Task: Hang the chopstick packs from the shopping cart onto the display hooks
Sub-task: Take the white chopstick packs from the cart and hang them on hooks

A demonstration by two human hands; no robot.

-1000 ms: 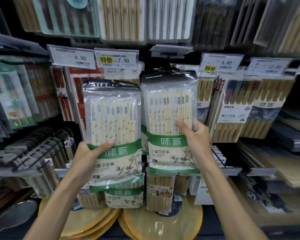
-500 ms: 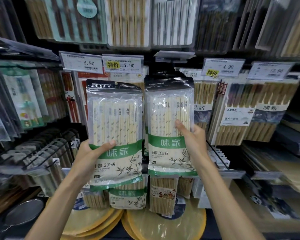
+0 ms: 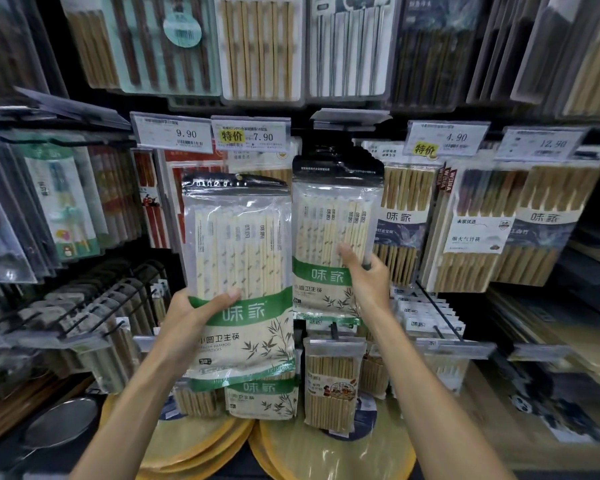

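The display wall [image 3: 430,114] is crowded with hanging chopsticks, and two large bamboo chopstick packs are held up against it. The right pack [image 3: 333,230] stands upright and higher, its dark header just under an empty tag holder [image 3: 349,117]. The left pack [image 3: 239,265] waits lower and nearer the camera, in front of the red packs [image 3: 187,164]. The right grip [image 3: 369,284] is clamped on the right pack's lower right edge, thumb across the front, and the left grip [image 3: 194,313] is clamped on the left pack at its green band. The step looks to be seating the right pack on its hook, but the header hides the hook, so I cannot tell whether it is on. It should go best with the pack kept square, the hole felt onto the tip, then a level push back. The neighbouring brown packs [image 3: 407,216] crowd it on the right, and the 7.90 price tag [image 3: 252,135] overhangs the left pack's likely spot. The shopping cart is out of view.
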